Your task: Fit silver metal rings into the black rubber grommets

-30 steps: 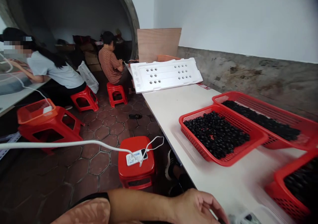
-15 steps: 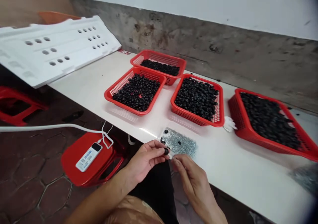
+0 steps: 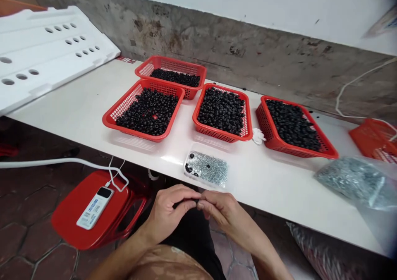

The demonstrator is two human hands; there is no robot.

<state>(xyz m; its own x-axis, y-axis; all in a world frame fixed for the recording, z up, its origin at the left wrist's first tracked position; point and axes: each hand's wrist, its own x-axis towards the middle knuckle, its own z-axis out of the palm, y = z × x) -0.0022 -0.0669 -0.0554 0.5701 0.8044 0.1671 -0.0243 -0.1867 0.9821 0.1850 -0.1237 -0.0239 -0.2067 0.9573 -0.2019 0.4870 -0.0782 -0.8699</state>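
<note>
In front of my lap, my left hand [image 3: 173,209] pinches a small black round piece [image 3: 197,201], mostly hidden by the fingers. My right hand [image 3: 222,209] meets it fingertip to fingertip, its thumb and forefinger pressed together at the piece. Whatever the right fingers grip is too small or covered to make out. Just beyond both hands, at the table's edge, lies a clear shallow tray [image 3: 208,168] of small shiny metal parts. A few black round pieces sit at the tray's left end.
Several red mesh baskets [image 3: 222,136] of black pieces stand on the white table [image 3: 273,185]. A clear bag [image 3: 350,180] of metal parts lies at the right. A white foam panel [image 3: 56,71] is at the left. A red stool [image 3: 66,214] holds a power bank [image 3: 94,209] with cables.
My hands have come together at the fingertips, off the tray's near edge and closer to me. My view has swung right, bringing the bag of metal parts further into sight.
</note>
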